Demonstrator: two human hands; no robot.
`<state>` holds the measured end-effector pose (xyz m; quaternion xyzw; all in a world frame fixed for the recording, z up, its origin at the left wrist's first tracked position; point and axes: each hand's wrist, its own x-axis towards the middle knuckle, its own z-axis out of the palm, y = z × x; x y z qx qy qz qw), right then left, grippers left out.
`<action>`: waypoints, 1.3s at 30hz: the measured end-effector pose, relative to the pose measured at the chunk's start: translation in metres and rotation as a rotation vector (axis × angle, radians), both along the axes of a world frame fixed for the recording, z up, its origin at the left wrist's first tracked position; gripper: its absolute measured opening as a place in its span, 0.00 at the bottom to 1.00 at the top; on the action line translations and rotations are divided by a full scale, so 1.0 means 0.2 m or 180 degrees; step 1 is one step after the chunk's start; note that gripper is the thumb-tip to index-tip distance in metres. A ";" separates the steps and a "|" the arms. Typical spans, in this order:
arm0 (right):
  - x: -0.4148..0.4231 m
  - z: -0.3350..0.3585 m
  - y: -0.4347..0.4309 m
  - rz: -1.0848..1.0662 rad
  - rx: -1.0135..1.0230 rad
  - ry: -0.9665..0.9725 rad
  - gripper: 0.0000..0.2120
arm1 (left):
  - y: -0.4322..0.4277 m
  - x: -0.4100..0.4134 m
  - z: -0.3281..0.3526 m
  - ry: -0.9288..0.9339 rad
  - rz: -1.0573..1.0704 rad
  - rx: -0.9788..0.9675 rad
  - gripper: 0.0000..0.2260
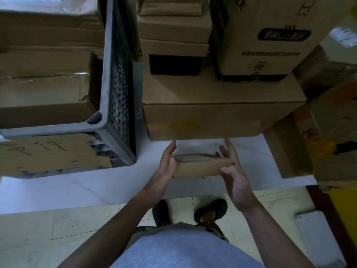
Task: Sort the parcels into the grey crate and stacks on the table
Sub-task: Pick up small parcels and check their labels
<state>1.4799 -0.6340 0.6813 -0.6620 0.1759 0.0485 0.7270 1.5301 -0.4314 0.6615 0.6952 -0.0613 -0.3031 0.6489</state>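
A small flat cardboard parcel (199, 167) with a label on top sits between my two hands, over the white table (81, 188) near its front edge. My left hand (167, 163) presses its left end with straight fingers. My right hand (234, 171) presses the right end, fingers spread and straight. The grey crate (116, 89) stands at the left, holding several brown cartons. Right behind the parcel is a stack topped by a wide brown box (218, 111) with smaller boxes on it.
A tall printed carton (270, 39) and a black-sided box (174, 64) stand on the wide box. More cartons (301, 144) crowd the table's right end. A cardboard sign (46, 151) leans on the crate's front. Tiled floor and my shoes lie below.
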 end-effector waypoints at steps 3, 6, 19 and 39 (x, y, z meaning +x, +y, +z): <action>0.03 0.00 0.00 0.0092 -0.0136 0.0182 0.23 | 0.04 0.03 -0.01 -0.0347 -0.0349 0.0155 0.39; 0.04 0.03 0.00 -0.0027 -0.0370 -0.0026 0.20 | 0.04 0.07 0.00 -0.0665 -0.0014 0.0556 0.23; 0.05 -0.03 -0.03 -0.0648 -0.0701 0.0627 0.16 | 0.03 0.07 0.00 0.0378 0.0406 -0.0275 0.42; -0.02 0.00 -0.02 -0.0019 0.0767 0.0412 0.36 | -0.03 0.03 0.04 -0.0057 0.0507 0.0319 0.28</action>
